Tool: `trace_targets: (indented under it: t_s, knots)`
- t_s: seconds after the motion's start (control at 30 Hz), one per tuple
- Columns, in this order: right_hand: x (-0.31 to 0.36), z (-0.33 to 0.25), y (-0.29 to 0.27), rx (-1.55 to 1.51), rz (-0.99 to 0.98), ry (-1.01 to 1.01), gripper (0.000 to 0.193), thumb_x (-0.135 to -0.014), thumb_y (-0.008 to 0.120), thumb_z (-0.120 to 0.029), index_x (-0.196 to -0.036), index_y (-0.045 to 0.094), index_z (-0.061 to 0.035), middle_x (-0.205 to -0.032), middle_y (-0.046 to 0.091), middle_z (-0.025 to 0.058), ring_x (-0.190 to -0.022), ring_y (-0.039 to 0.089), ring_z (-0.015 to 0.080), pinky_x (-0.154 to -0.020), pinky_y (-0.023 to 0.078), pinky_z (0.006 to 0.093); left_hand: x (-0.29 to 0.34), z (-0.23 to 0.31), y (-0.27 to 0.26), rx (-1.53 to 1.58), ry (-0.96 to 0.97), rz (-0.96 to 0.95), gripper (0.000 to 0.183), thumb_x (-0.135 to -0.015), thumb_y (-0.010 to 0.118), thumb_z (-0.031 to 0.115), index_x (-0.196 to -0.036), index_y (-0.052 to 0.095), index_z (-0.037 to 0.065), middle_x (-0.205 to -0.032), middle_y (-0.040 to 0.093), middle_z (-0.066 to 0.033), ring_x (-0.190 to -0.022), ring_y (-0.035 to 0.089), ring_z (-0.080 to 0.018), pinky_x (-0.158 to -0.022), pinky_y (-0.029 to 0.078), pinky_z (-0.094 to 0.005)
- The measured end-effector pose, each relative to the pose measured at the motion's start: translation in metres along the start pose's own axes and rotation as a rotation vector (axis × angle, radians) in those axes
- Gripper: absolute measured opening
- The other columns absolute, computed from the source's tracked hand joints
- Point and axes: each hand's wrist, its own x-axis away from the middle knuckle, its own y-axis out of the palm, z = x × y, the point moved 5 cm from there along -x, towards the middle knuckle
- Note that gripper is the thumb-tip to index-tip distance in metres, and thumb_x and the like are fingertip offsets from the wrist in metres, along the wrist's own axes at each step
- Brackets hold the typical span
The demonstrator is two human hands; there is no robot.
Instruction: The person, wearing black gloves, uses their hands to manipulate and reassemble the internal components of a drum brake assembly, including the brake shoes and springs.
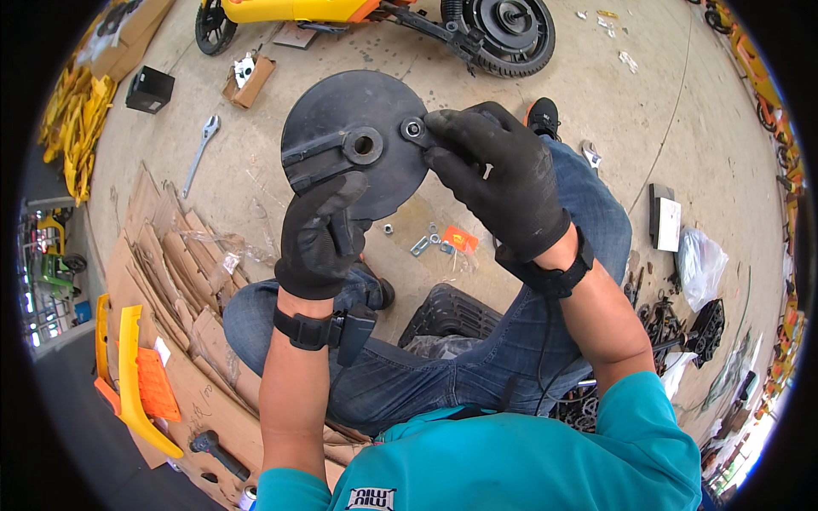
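A round black drum brake plate (341, 106) is held up in front of me, its flat outer face showing a central hole and a raised ribbed arm. My left hand (319, 234), in a black glove, grips the lower edge with the thumb on the face. At the right edge my gloved right hand (503, 175) pinches the small brake lever (412, 129), where a bolt end shows. The fingers behind the plate are hidden. Below, on the floor, lie several nuts and small metal pieces (420, 245) beside an orange packet (460, 239).
Ahead stands a yellow scooter (298, 8) with its wheel (511, 30) toward me. An adjustable wrench (201, 155), a small open carton (249, 83) and flattened cardboard (170, 281) lie left. A power drill (217, 451) is at lower left. A plastic bag (700, 266) and loose parts are at right.
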Motion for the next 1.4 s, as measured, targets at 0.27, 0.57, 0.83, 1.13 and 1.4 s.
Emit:
trace_targets:
  t_s: [0.27, 0.57, 0.83, 1.13, 1.4]
  knots:
    - [-0.009, 0.004, -0.011, -0.001, -0.041, -0.135, 0.025, -0.084, 0.076, -0.014, -0.108, 0.072, -0.0089, -0.083, 0.064, 0.0115, -0.075, 0.063, 0.031, -0.067, 0.052, 0.0419, -0.001, -0.001, 0.0, 0.011, 0.011, -0.034, 0.044, -0.075, 0.082, -0.002, -0.116, 0.071, 0.011, -0.12, 0.071, -0.0127, -0.11, 0.068, -0.0243, -0.096, 0.055, -0.0359]
    - [-0.009, 0.005, -0.013, 0.079, -0.065, -0.174, 0.024, -0.084, 0.076, -0.015, -0.108, 0.073, -0.0103, -0.086, 0.066, 0.0118, -0.078, 0.065, 0.0316, -0.068, 0.052, 0.0427, -0.001, -0.003, 0.002, 0.122, -0.041, -0.046, 0.045, -0.075, 0.073, -0.008, -0.117, 0.071, 0.008, -0.123, 0.069, -0.0115, -0.111, 0.066, -0.0232, -0.095, 0.055, -0.0359]
    - [-0.005, 0.009, -0.009, -0.073, -0.064, -0.007, 0.024, -0.085, 0.076, -0.016, -0.107, 0.07, -0.0072, -0.087, 0.066, 0.013, -0.076, 0.065, 0.0299, -0.069, 0.053, 0.0415, 0.001, -0.012, 0.007, 0.369, -0.209, -0.03, 0.053, -0.075, 0.059, -0.014, -0.123, 0.07, 0.005, -0.125, 0.068, -0.0118, -0.111, 0.065, -0.0211, -0.093, 0.054, -0.0341]
    - [-0.003, 0.02, -0.003, -0.192, -0.142, 0.086, 0.022, -0.087, 0.075, -0.014, -0.106, 0.069, -0.0045, -0.09, 0.066, 0.0109, -0.076, 0.066, 0.0224, -0.069, 0.054, 0.0355, 0.003, -0.012, 0.008, 0.498, -0.228, 0.032, 0.061, -0.074, 0.06, -0.02, -0.13, 0.065, 0.005, -0.128, 0.067, -0.0109, -0.113, 0.064, -0.0201, -0.094, 0.055, -0.0335]
    - [0.0, 0.036, 0.002, -0.315, -0.217, 0.227, 0.023, -0.091, 0.071, -0.016, -0.112, 0.07, -0.0055, -0.087, 0.071, 0.0059, -0.075, 0.064, 0.0132, -0.069, 0.053, 0.032, 0.003, -0.01, 0.006, 0.296, -0.145, -0.013, 0.049, -0.082, 0.077, -0.005, -0.128, 0.061, 0.004, -0.133, 0.063, -0.0132, -0.117, 0.064, -0.0234, -0.099, 0.057, -0.0393]
